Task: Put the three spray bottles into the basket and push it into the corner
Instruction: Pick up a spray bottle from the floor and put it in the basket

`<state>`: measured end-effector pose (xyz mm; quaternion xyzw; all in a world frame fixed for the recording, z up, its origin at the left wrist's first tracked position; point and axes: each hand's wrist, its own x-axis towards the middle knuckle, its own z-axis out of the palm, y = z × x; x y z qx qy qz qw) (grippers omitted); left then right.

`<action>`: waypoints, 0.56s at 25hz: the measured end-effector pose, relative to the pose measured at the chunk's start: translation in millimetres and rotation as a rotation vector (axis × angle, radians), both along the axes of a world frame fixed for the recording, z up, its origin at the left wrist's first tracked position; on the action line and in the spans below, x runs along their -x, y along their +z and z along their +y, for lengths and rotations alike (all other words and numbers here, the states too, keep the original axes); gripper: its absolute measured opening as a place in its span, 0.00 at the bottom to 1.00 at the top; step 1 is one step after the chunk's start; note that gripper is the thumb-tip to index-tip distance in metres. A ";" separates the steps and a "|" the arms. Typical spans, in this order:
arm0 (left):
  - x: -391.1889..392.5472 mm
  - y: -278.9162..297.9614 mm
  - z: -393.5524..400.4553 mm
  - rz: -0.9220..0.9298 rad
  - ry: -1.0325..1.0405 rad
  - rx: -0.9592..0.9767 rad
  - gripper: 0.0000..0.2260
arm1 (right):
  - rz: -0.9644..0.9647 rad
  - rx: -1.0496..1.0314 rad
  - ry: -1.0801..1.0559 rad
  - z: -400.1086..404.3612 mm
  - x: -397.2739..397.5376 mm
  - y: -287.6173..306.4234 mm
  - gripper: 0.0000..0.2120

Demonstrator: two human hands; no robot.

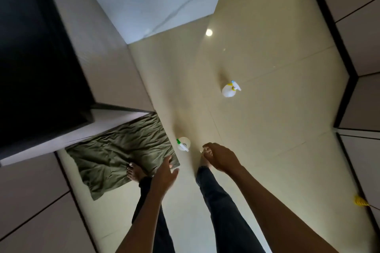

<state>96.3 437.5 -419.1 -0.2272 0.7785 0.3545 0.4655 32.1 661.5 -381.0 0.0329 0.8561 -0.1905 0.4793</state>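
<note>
Two white spray bottles stand upright on the glossy beige floor. The near bottle (183, 143) has a green collar and sits just beyond my feet, beside a green mat. The far bottle (229, 89) has a yellow and blue trigger head and stands alone mid-floor. My left hand (166, 172) hovers below and left of the near bottle, fingers spread, holding nothing. My right hand (219, 156) hangs to the right of that bottle, fingers loosely curled, empty. No basket and no third bottle are in view.
A crumpled olive-green mat (115, 154) lies at the left under my left foot. A dark counter (37, 63) with grey cabinet fronts fills the left side. Grey cabinets (362, 98) with a black plinth line the right. A yellow object (360, 201) sits at the right edge.
</note>
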 end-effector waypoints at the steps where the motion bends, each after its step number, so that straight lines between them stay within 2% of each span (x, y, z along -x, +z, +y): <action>1: -3.9 -33.6 6.8 -0.028 0.011 -0.002 0.29 | -0.009 0.003 -0.002 -0.2 -3.9 -34.6 0.19; 8: 3.8 -229.5 51.2 -0.019 0.246 0.108 0.30 | 0.012 -0.078 0.033 1.5 -30.3 -223.2 0.18; 11: 5.0 -297.5 68.9 -0.036 0.369 0.168 0.27 | 0.018 -0.144 0.051 16.3 -43.2 -278.8 0.18; 14: 4.3 -331.9 83.6 -0.030 0.487 0.236 0.20 | 0.020 -0.153 0.066 29.6 -52.8 -304.4 0.18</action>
